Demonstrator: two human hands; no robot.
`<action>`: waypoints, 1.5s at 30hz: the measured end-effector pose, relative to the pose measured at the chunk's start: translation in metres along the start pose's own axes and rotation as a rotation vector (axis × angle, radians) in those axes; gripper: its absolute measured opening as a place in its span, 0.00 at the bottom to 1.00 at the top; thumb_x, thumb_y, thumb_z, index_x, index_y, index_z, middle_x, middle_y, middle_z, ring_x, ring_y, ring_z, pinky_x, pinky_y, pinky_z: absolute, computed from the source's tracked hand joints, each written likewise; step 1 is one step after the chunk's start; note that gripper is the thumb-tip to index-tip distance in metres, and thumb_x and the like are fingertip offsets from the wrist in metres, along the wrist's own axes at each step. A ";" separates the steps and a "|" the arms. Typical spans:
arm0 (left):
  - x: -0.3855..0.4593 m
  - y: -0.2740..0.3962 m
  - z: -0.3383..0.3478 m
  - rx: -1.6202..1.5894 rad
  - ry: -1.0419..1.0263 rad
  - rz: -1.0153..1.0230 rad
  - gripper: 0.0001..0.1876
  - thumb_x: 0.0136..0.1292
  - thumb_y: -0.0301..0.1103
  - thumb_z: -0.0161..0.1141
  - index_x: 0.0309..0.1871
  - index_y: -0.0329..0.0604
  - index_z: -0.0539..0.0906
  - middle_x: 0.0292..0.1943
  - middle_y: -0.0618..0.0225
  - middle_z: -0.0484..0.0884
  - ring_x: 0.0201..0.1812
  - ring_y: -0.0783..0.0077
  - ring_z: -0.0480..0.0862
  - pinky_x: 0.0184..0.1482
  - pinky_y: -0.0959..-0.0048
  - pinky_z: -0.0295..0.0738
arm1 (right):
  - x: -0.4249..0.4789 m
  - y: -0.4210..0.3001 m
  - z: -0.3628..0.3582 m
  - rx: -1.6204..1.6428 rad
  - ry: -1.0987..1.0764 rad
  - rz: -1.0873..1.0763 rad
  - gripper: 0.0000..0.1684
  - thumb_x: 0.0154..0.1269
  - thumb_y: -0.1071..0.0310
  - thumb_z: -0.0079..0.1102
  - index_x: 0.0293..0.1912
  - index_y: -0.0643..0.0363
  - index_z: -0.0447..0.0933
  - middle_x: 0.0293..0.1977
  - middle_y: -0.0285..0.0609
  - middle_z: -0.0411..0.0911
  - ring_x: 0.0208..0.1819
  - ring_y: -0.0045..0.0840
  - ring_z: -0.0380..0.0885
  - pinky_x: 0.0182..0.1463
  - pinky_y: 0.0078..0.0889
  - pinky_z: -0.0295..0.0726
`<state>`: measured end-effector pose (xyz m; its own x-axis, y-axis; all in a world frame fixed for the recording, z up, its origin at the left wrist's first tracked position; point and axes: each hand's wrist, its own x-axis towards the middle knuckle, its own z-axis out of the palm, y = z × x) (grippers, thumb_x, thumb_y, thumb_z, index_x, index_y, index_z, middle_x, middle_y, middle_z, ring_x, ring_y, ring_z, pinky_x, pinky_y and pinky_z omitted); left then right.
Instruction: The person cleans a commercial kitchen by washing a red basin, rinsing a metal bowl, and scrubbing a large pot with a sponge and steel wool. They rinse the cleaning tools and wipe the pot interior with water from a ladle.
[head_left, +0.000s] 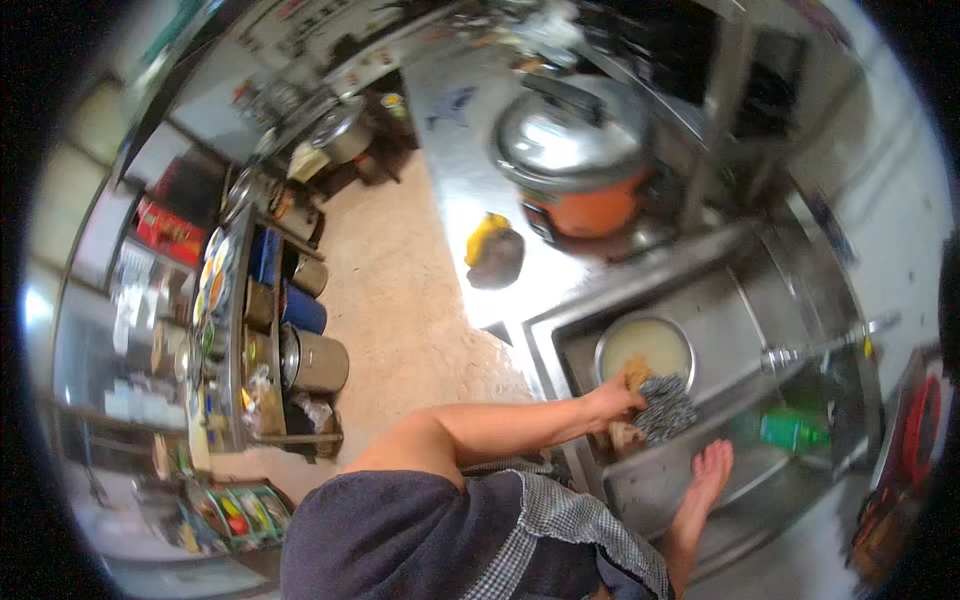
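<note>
My left hand (619, 401) is closed on a speckled grey cloth or scourer (664, 411) with tan material (637, 371) beside it; the blur leaves its exact kind unclear. This bundle hangs at the near rim of a round metal bowl (626, 337) of cloudy, pale liquid, which stands in the steel sink (709, 315). To the right, my right hand (712, 465) is over the nearer sink basin, fingers extended, holding nothing. A green plastic bottle (791, 431) lies beyond it, to the right.
A large lidded pressure cooker (585, 202) with an orange body stands on the steel counter (442, 150). A yellow and dark cloth-like item (495, 251) lies near the counter's edge. The faucet (784, 358) extends over the sink from the right. Shelves with metal pots (322, 362) stand left across the floor.
</note>
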<state>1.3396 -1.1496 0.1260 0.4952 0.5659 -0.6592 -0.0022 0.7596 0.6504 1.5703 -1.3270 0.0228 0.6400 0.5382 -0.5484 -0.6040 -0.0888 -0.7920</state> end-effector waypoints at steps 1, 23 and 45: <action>-0.017 0.005 -0.033 -0.050 -0.016 -0.014 0.35 0.55 0.19 0.55 0.66 0.52 0.57 0.46 0.65 0.74 0.43 0.70 0.77 0.37 0.67 0.78 | -0.014 0.016 0.016 -0.027 -0.081 0.057 0.28 0.66 0.57 0.52 0.63 0.54 0.63 0.60 0.45 0.67 0.62 0.35 0.65 0.62 0.43 0.63; -0.352 0.012 -0.620 -0.955 1.031 0.719 0.18 0.56 0.20 0.55 0.50 0.37 0.69 0.41 0.61 0.79 0.37 0.66 0.83 0.34 0.66 0.83 | -0.257 0.290 0.627 -0.681 -1.204 0.676 0.18 0.64 0.63 0.54 0.53 0.57 0.71 0.43 0.43 0.78 0.40 0.29 0.79 0.42 0.36 0.81; -0.395 0.090 -0.870 -1.424 1.513 0.961 0.23 0.59 0.22 0.54 0.55 0.40 0.57 0.48 0.55 0.75 0.43 0.58 0.82 0.31 0.63 0.85 | -0.352 0.570 1.099 -0.970 -1.368 1.338 0.12 0.65 0.66 0.51 0.48 0.53 0.74 0.39 0.38 0.81 0.37 0.27 0.80 0.44 0.40 0.79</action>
<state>0.3878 -1.0256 0.1167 -0.8160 0.0116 -0.5780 -0.5014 -0.5118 0.6976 0.4782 -0.6460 0.0593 -0.7782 -0.1250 -0.6154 0.3710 -0.8822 -0.2899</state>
